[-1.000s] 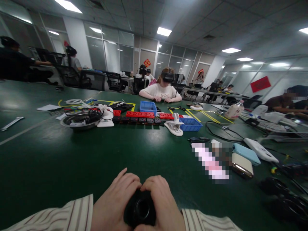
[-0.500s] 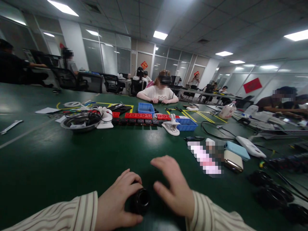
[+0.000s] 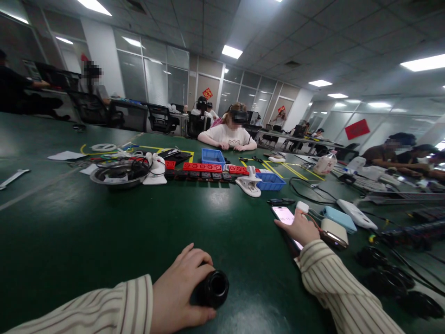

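My left hand (image 3: 186, 290) is curled round a short black hollow cylinder (image 3: 216, 288) with a round opening facing me. Thumb and fingers lie along its sides, low over the table near the front edge. Off to the right, my right hand (image 3: 301, 227) reaches over a phone (image 3: 283, 214) with a lit pinkish screen. Its thumb and forefinger are spread, with the thumb over the screen. Whether a fingertip touches the glass I cannot tell. The hand and sleeve cover part of the phone's lower end.
Right of the phone lie a light blue box (image 3: 339, 219), a beige power bank (image 3: 333, 233) and several black round parts (image 3: 391, 280). Farther back stand red power strips (image 3: 203, 167), blue bins (image 3: 270, 181), white clamps (image 3: 249, 182) and a metal bowl (image 3: 120, 178). A person (image 3: 227, 134) sits opposite.
My right hand has moved right and forward, from beside the black cylinder to over the phone. The left hand still holds the cylinder. The view has shifted slightly.
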The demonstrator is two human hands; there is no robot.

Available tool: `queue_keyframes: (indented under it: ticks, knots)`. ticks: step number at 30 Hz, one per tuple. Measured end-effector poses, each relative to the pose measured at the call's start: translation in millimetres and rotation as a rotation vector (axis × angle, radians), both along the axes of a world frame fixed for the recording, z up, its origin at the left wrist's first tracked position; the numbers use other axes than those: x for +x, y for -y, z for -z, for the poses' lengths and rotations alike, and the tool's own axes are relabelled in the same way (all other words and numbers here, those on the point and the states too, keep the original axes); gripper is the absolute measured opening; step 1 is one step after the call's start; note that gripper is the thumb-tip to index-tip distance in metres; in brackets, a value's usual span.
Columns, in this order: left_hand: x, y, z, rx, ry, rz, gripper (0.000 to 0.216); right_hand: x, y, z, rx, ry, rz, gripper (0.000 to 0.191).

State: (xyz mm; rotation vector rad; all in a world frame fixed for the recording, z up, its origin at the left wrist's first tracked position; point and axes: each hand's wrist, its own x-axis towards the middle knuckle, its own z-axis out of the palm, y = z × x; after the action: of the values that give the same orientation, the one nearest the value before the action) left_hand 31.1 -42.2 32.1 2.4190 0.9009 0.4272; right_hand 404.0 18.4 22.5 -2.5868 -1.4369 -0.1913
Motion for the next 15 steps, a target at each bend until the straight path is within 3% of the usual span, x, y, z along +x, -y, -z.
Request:
queue_keyframes:
  ticks: [4, 15]
  knots:
    - [0.0, -0.5, 0.3, -0.001, 0.011, 0.0, 0.043, 7.1, -5.2, 2.2, -0.053, 0.021, 0.021, 0.078]
    - [0.6, -1.6, 1.9, 0.011, 0.018, 0.017, 0.043, 2.1, 0.0, -5.1, -0.036, 0.099, 0.004, 0.082]
